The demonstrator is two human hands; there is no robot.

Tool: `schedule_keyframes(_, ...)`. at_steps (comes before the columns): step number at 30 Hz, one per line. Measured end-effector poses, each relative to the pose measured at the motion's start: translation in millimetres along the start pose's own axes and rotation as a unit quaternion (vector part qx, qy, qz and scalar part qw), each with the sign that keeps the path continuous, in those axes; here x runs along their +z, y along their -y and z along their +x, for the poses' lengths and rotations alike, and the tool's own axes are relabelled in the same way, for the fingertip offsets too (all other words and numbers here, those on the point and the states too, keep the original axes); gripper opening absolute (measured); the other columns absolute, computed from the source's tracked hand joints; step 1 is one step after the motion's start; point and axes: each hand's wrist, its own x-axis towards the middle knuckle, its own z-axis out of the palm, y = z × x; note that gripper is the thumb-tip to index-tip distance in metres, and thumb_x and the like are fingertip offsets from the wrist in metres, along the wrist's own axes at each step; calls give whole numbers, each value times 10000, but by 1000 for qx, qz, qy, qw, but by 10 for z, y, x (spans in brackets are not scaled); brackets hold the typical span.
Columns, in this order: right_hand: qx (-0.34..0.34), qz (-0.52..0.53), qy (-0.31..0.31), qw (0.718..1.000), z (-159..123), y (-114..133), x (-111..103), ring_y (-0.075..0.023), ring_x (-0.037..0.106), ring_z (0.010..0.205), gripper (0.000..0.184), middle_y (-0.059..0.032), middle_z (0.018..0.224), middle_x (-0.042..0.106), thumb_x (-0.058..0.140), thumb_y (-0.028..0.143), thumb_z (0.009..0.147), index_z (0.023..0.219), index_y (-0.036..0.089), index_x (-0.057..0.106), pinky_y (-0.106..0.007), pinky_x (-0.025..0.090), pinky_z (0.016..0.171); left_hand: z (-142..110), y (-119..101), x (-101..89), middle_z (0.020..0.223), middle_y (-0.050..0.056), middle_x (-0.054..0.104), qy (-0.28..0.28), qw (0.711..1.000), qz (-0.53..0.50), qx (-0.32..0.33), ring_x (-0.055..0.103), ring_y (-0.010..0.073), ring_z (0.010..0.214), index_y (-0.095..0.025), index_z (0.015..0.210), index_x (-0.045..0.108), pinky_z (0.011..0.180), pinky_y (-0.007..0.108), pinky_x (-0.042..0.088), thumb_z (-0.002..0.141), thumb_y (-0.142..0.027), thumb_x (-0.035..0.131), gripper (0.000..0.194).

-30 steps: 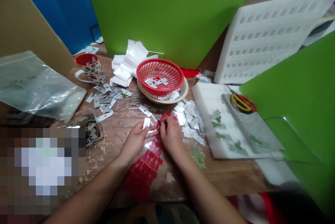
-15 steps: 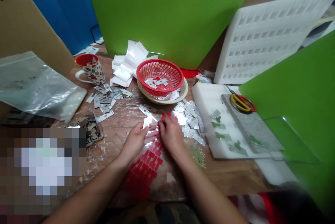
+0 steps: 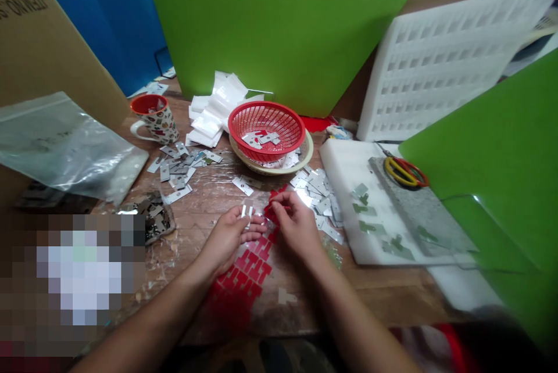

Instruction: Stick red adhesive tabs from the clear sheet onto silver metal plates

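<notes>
Left hand (image 3: 229,236): laid low on the worktop (image 3: 392,291), in front of the red basket; a small shiny metal plate (image 3: 246,211) is pinched at the tips of its fingers (image 3: 257,223), which are closed narrow on it.
Right hand (image 3: 296,223): just beside the left hand, also in front of the red basket; a small red sticker piece (image 3: 274,208) is nipped between thumb and forefinger, the other fingers curled.
Metal plate: held upright-ish above the worktop, close to the red piece; whether the two touch cannot be told.
Red sticker sheet (image 3: 244,280): flat on the worktop under both hands, nearer the person than the red basket.
Red basket (image 3: 266,128): seated in a cream bowl (image 3: 305,155); a few plates and red bits are seen inside.
Loose plates (image 3: 320,204): heaped in front and to the right of the red basket.
Mug (image 3: 154,119): to the left of the red basket, with more plates (image 3: 178,167) scattered before it.
Scissors (image 3: 405,171): well to the right of the red basket, on a grey slab over white foam (image 3: 344,169).
Plastic bag (image 3: 65,146): far left of the red basket.
</notes>
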Motion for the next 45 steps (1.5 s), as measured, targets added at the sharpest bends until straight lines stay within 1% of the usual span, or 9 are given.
schedule_keyframes(4, -10, 89, 50, 995, -148, 231, -158, -140, 621, 710, 45, -12, 814, 653, 621, 233, 815, 838, 196, 609, -247, 495, 649, -197, -82, 75, 768, 88, 700, 78, 997, 12, -22, 683, 161, 638, -105, 960, 570, 597, 242, 523, 774, -125, 588, 188)
schedule_keyframes(8, -31, 74, 63, 995, -240, 337, -247, -139, 625, 733, 26, -6, 812, 665, 614, 182, 812, 819, 203, 628, -252, 488, 672, -352, -119, 151, 727, 74, 701, 125, 991, 8, -36, 678, 148, 640, -108, 983, 563, 610, 234, 523, 766, -125, 574, 218)
schedule_keyframes(11, -57, 54, 60, 995, -270, 341, -266, -148, 627, 766, 39, -5, 813, 666, 607, 169, 815, 820, 203, 626, -265, 486, 702, -407, -134, 194, 681, 63, 692, 125, 991, 8, -42, 668, 139, 621, -108, 988, 560, 616, 235, 526, 767, -145, 583, 225)
schedule_keyframes(16, -91, 26, 49, 994, -299, 348, -274, -149, 623, 760, 58, -3, 806, 658, 590, 155, 828, 824, 201, 625, -264, 481, 684, -435, -155, 238, 690, 57, 691, 113, 993, 4, -45, 667, 144, 618, -116, 947, 574, 615, 243, 528, 734, -149, 617, 220)
schedule_keyframes(23, -113, 13, 47, 992, -304, 364, -290, -152, 630, 759, 95, -1, 809, 661, 582, 125, 828, 833, 210, 624, -263, 493, 668, -453, -155, 264, 680, 58, 689, 105, 993, -2, -44, 662, 144, 606, -124, 898, 588, 607, 245, 527, 712, -168, 641, 199)
schedule_keyframes(28, -113, 11, 52, 992, -302, 365, -299, -147, 634, 779, 100, 2, 819, 664, 582, 117, 829, 837, 209, 620, -258, 494, 695, -450, -155, 258, 668, 54, 688, 106, 993, 4, -46, 664, 141, 608, -126, 908, 576, 607, 240, 526, 713, -167, 630, 207)
schedule_keyframes(33, -100, 22, 59, 993, -301, 375, -299, -137, 631, 755, 95, 6, 818, 662, 582, 117, 830, 831, 207, 612, -242, 488, 664, -450, -163, 249, 656, 53, 686, 109, 993, 5, -47, 661, 138, 599, -126, 899, 567, 608, 239, 524, 704, -162, 625, 206)
schedule_keyframes(38, -96, 24, 66, 993, -298, 375, -289, -143, 634, 762, 92, 3, 816, 664, 583, 120, 832, 831, 208, 607, -250, 487, 681, -445, -168, 266, 648, 54, 687, 104, 993, 1, -51, 655, 139, 589, -127, 894, 566, 604, 242, 521, 691, -155, 629, 214)
schedule_keyframes(45, -96, 13, 59, 994, -305, 376, -292, -143, 632, 759, 89, 4, 820, 669, 581, 131, 837, 835, 216, 608, -245, 489, 670, -448, -173, 271, 644, 56, 686, 99, 994, -1, -52, 657, 146, 591, -122, 893, 581, 601, 248, 520, 685, -152, 637, 218)
